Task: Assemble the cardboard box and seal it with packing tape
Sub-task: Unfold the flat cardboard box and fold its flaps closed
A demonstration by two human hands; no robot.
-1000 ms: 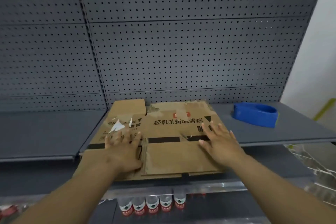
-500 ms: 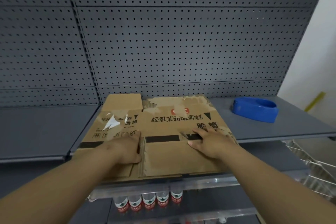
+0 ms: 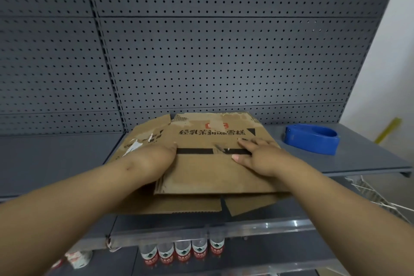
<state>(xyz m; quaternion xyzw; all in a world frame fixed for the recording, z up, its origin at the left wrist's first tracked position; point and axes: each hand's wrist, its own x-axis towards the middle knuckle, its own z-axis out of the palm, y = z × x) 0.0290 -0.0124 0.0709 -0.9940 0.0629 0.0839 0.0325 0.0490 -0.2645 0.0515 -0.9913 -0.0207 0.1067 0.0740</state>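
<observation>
A flattened brown cardboard box (image 3: 208, 175) with black print and a black stripe lies on the grey shelf (image 3: 56, 159), its near end overhanging the edge. Its top panel stands slightly raised, and lower flaps show beneath it at the front. My left hand (image 3: 159, 159) is at the panel's left edge; its fingers are tucked in under the cardboard and hidden. Spread flat on top of the panel, my right hand (image 3: 259, 157) has its fingertips on the black stripe. A blue packing tape dispenser (image 3: 311, 139) sits on the shelf to the right of the box, apart from both hands.
A grey pegboard wall (image 3: 224, 63) rises right behind the box. On the lower shelf, a row of water bottles (image 3: 183, 253) stands behind a clear plastic rail. A white wire basket (image 3: 380, 197) sticks out at the lower right.
My left hand has slid its fingers under the panel's left edge, and the top layer has lifted off the lower flaps. The right hand stayed on top. The view has tilted slightly.
</observation>
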